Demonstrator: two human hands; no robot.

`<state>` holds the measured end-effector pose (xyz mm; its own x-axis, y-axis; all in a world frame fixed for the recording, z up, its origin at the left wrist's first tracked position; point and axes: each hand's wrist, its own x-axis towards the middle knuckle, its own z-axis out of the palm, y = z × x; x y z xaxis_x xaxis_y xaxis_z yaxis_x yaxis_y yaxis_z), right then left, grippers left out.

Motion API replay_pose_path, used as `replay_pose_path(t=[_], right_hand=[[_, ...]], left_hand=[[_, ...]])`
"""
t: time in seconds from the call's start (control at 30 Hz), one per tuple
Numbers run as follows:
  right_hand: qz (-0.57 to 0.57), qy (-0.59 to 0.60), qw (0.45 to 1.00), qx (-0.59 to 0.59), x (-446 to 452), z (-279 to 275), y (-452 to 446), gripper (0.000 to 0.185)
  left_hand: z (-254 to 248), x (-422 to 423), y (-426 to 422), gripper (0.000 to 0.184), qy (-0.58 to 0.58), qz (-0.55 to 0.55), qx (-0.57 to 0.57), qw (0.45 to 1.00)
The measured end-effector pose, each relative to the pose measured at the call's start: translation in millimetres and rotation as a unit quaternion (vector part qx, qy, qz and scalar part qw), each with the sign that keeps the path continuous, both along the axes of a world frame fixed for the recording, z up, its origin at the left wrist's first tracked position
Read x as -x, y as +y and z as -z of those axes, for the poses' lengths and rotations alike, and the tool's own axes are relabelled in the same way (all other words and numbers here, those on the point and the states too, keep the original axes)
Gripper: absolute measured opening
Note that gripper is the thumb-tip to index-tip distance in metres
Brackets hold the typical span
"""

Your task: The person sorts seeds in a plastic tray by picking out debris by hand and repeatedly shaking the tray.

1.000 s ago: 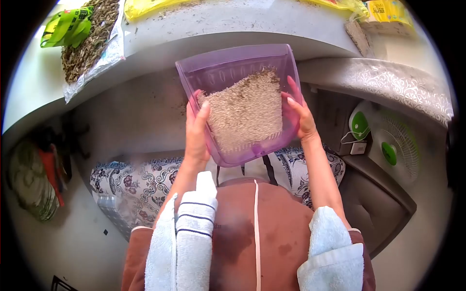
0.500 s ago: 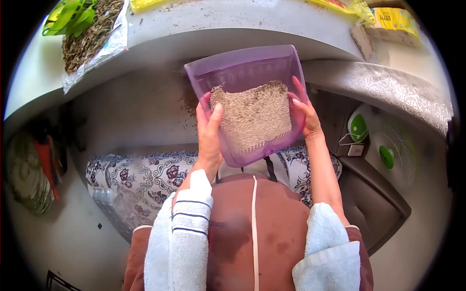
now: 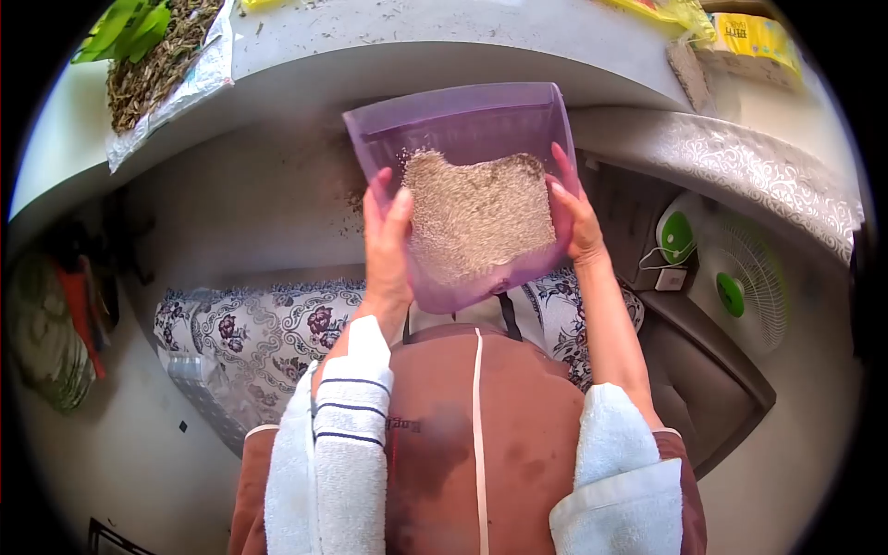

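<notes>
A translucent purple bin (image 3: 467, 100) is held up in front of my body, its open side facing me. Inside it lies a layer of small pale grains (image 3: 481, 217), with some darker bits along the upper edge. My left hand (image 3: 387, 236) grips the bin's left wall, thumb over the rim and fingers on the outside. On the opposite wall my right hand (image 3: 578, 217) holds on the same way. Light blue towelling covers both forearms, above a brown apron (image 3: 435, 398).
Dried brown plant pieces (image 3: 153, 83) lie on a white sheet on the counter (image 3: 370, 28) ahead. A yellow packet (image 3: 754, 42) sits far right. Below are a patterned cloth-covered seat (image 3: 250, 324), a brown cushioned seat (image 3: 694, 370) and a green-hubbed fan (image 3: 731, 294).
Both hands and the bin have shifted slightly left in view. The grains have moved within the bin, their upper edge now dipping near the left side.
</notes>
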<state>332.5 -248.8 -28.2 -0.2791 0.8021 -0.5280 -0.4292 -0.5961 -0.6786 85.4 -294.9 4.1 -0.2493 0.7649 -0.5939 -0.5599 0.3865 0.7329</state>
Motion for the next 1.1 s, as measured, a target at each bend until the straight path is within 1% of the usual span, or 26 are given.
replay_pose_path(t=[0.07, 0.1, 0.13, 0.2, 0.27, 0.3, 0.33, 0.4, 0.43, 0.47, 0.5, 0.53, 0.57, 0.6, 0.63, 0.67, 0.73, 0.77, 0.8, 0.87, 0.9, 0.93, 1.0, 1.03, 1.07, 1.1], right_hand=[[0.022, -0.102, 0.992, -0.074, 29, -4, -16, 0.064], [0.013, -0.143, 0.982, -0.120, 48, -11, -25, 0.065], [0.009, -0.183, 0.975, -0.127, 68, -19, -34, 0.066], [0.040, -0.159, 0.981, -0.105, 90, -39, -34, 0.068], [0.019, -0.127, 0.992, -0.016, 63, -29, -18, 0.068], [0.023, -0.100, 0.995, -0.005, 46, -20, -10, 0.065], [0.017, -0.061, 0.998, 0.016, 34, -24, 0, 0.063], [0.015, 0.017, 1.000, 0.012, 18, -25, 9, 0.063], [0.023, 0.018, 1.000, -0.001, 21, -24, 8, 0.062], [-0.003, -0.019, 1.000, -0.017, 25, -26, 2, 0.063], [-0.009, -0.112, 0.991, -0.071, 41, -30, -4, 0.063], [-0.017, -0.201, 0.971, -0.125, 60, -35, -12, 0.064], [-0.009, -0.196, 0.972, -0.128, 83, -42, -22, 0.065], [0.000, -0.188, 0.973, -0.130, 101, -46, -27, 0.067], [-0.007, -0.160, 0.983, -0.091, 105, -43, -22, 0.068], [0.016, -0.139, 0.988, -0.069, 106, -41, -10, 0.069], [0.003, -0.041, 0.999, 0.008, 81, -24, 13, 0.068], [0.000, -0.047, 0.999, 0.014, 70, -22, 24, 0.066], [0.010, -0.011, 1.000, 0.020, 57, -23, 34, 0.063], [0.007, 0.057, 0.998, -0.019, 45, -28, 49, 0.063], [0.004, -0.007, 0.999, -0.047, 45, -29, 51, 0.063], [-0.001, -0.071, 0.995, -0.075, 54, -29, 56, 0.063], [-0.014, -0.189, 0.971, -0.149, 96, -65, 58, 0.065], [0.000, -0.176, 0.974, -0.141, 108, -67, 58, 0.065], [0.013, -0.160, 0.978, -0.134, 117, -65, 62, 0.066], [0.021, -0.159, 0.982, -0.096, 113, -60, 73, 0.067]], left_hand=[[14, 42, 1, 0.052, -0.067, 0.059, -0.011, 0.996], [28, 67, 3, 0.053, -0.119, 0.063, -0.025, 0.991], [27, 88, 8, 0.052, -0.146, 0.081, -0.002, 0.986], [20, 102, 15, 0.049, -0.214, 0.099, -0.008, 0.972], [7, 80, 19, 0.050, -0.168, 0.064, -0.004, 0.984], [-2, 60, 20, 0.051, -0.146, 0.053, 0.000, 0.988], [-12, 41, 18, 0.046, -0.118, 0.034, 0.008, 0.992], [-13, 16, 12, 0.052, -0.113, 0.003, -0.037, 0.993], [-14, 15, 10, 0.053, -0.104, -0.015, -0.034, 0.994], [-7, 28, 8, 0.053, -0.108, -0.003, -0.024, 0.994], [2, 51, 9, 0.052, -0.138, 0.026, -0.019, 0.990], [9, 78, 11, 0.050, -0.165, 0.054, -0.016, 0.985], [13, 102, 16, 0.051, -0.183, 0.072, -0.001, 0.981], [5, 116, 24, 0.053, -0.206, 0.076, 0.020, 0.975], [-9, 119, 34, 0.053, -0.220, 0.079, 0.027, 0.972], [-20, 117, 42, 0.052, -0.234, 0.084, 0.035, 0.968], [-24, 97, 50, 0.052, -0.114, 0.047, 0.012, 0.992], [-20, 82, 52, 0.052, -0.070, 0.027, 0.000, 0.997], [-36, 62, 55, 0.051, -0.047, 0.019, -0.026, 0.998], [-22, 46, 55, 0.051, -0.040, 0.004, -0.070, 0.997], [-16, 52, 59, 0.051, -0.100, 0.001, -0.052, 0.994], [-4, 73, 66, 0.050, -0.148, 0.041, -0.044, 0.987], [16, 111, 83, 0.050, -0.225, 0.069, -0.022, 0.972], [11, 123, 95, 0.048, -0.273, 0.075, -0.013, 0.959], [7, 130, 108, 0.048, -0.268, 0.097, -0.002, 0.959], [-12, 124, 124, 0.049, -0.292, 0.108, -0.001, 0.950]])
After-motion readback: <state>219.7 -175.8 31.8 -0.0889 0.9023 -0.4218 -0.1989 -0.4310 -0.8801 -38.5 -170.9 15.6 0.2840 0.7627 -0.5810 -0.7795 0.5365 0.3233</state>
